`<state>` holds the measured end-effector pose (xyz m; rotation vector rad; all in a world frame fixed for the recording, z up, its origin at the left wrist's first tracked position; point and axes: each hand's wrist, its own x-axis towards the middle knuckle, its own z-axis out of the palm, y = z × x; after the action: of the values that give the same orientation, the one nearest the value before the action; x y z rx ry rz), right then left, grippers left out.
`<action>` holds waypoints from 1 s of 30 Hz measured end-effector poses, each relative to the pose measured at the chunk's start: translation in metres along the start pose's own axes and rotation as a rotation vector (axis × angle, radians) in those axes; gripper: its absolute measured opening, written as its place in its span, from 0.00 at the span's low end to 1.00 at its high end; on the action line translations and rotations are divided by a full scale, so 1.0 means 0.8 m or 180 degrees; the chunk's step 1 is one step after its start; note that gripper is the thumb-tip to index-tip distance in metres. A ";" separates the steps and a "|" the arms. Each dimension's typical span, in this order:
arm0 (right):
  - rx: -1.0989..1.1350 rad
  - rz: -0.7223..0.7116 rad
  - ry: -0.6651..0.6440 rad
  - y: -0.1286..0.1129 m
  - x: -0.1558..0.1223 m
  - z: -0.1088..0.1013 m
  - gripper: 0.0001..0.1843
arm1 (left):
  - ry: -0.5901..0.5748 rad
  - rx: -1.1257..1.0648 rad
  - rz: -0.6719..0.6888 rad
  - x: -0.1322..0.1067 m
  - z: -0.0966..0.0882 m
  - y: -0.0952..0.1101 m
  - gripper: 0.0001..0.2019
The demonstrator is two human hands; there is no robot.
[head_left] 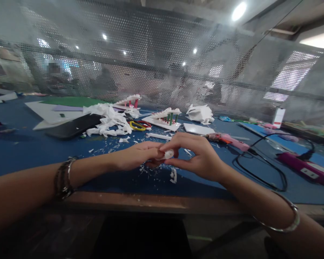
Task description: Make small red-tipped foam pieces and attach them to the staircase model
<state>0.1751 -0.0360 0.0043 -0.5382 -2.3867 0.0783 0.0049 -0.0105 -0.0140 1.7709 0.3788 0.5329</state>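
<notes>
Near the front edge of the blue table, my left hand (140, 155) grips a small white roll (169, 154), perhaps of paper or foam. My right hand (197, 154) pinches the same piece from the other side, thumb and fingertips curled around its end. Part of the roll is hidden by the fingers. Just behind my hands lies a thin white stick (159, 136). A torn white scrap (173, 175) and many tiny shreds are scattered beneath them.
Behind are crumpled white paper (110, 120), scissors with yellow and red handles (137, 125), and a small white model with green posts (167, 118). On the right, a pink glue gun (232, 141) lies by a looped black cable and purple power strip (306, 169).
</notes>
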 end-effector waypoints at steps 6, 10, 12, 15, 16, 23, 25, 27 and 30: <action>0.0045 0.0172 0.0070 -0.005 0.000 0.004 0.06 | -0.0203 0.0324 0.0036 -0.002 0.000 0.005 0.06; 0.0164 0.0146 0.0146 -0.005 0.000 0.005 0.02 | -0.0233 0.0410 0.0173 -0.004 0.001 0.003 0.08; 0.0190 0.0103 0.0123 -0.005 0.000 0.005 0.02 | -0.0281 0.0520 0.0156 -0.005 0.001 0.003 0.10; 0.0288 0.0251 0.0100 -0.004 -0.001 0.003 0.09 | -0.0276 0.0726 0.0101 -0.005 0.000 0.006 0.11; 0.0307 0.0302 0.0093 -0.004 -0.002 0.003 0.11 | -0.0264 0.0804 0.0099 -0.004 0.000 0.007 0.12; 0.0105 -0.0007 0.0066 -0.002 -0.001 0.002 0.03 | -0.0223 0.0965 0.0225 -0.004 -0.002 0.005 0.13; 0.0104 -0.0169 0.0029 -0.002 -0.001 0.002 0.02 | -0.0184 0.0851 0.0129 -0.004 -0.002 0.003 0.11; 0.0139 -0.0233 -0.0013 -0.002 -0.002 0.003 0.03 | -0.0166 0.0826 0.0110 -0.003 -0.002 0.003 0.10; 0.0277 0.0009 0.0117 -0.002 -0.002 0.003 0.07 | -0.0099 0.0797 0.0102 -0.002 0.000 0.005 0.10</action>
<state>0.1745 -0.0382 0.0019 -0.4977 -2.3349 0.1713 0.0033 -0.0125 -0.0107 2.0268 0.4098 0.4967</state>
